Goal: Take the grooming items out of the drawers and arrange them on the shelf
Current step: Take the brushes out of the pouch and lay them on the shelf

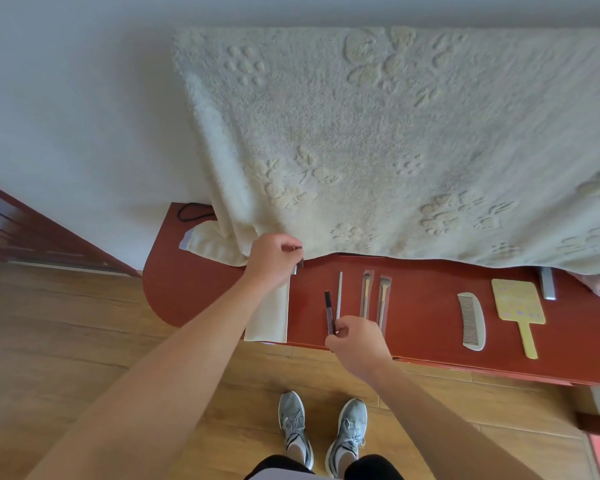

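On the red-brown shelf lie a dark pencil-like stick, a thin grey file, two makeup brushes in clear sleeves, a white comb and a yellow hand mirror. My right hand pinches the near end of the dark stick. My left hand holds a small dark and metal item above a folded cream cloth; most of that item is hidden by my fingers.
A large cream towel hangs over the back of the shelf. A grey metal bar lies beside the mirror. A black cord sits at the shelf's far left corner. Wooden floor and my shoes are below.
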Tool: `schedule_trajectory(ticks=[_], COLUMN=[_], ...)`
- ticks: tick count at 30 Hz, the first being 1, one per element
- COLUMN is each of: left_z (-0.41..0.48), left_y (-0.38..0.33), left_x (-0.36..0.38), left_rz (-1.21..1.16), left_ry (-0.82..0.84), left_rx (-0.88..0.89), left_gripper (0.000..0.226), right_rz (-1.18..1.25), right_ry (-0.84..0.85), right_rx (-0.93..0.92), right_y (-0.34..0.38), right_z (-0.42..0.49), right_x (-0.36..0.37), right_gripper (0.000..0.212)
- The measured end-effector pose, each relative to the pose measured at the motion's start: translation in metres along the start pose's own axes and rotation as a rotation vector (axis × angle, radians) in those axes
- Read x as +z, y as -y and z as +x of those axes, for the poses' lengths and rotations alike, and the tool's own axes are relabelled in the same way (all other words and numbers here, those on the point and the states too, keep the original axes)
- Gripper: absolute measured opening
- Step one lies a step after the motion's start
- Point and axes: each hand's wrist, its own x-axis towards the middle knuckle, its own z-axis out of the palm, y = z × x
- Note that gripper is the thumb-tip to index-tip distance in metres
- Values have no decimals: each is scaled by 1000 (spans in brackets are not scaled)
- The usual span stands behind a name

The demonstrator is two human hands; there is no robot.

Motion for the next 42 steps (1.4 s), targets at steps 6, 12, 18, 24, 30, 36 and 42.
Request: schedule_trajectory(ticks=[6,12,18,24,30,36,42], left_z=[-19,-13,-8,-10,-7,-6,-5], left_y=[42,60,74,85,88,90,88], left_x=[23,33,48,54,54,55,54], left_rz=[123,200,305,474,534,559,559], left_ry=[154,169,228,278,291,306,315], left_rx=[-47,-77,-16,69,106,137,135], left_gripper=[21,21,21,25,28,31,33], right_rz=[-53,-105,-153,-262,-328,-349,-324], right_ry=[-50,-103,-140,-153,-176,-171,-181], right_rx=[35,51,75,87,87,73,72], right_y=[5,9,14,11,9,3,0], right_z=[9,24,43,52,57,58,60], right_x=[6,19,31,40,48,49,51], right_gripper=[14,18,20,20,19,17,24])
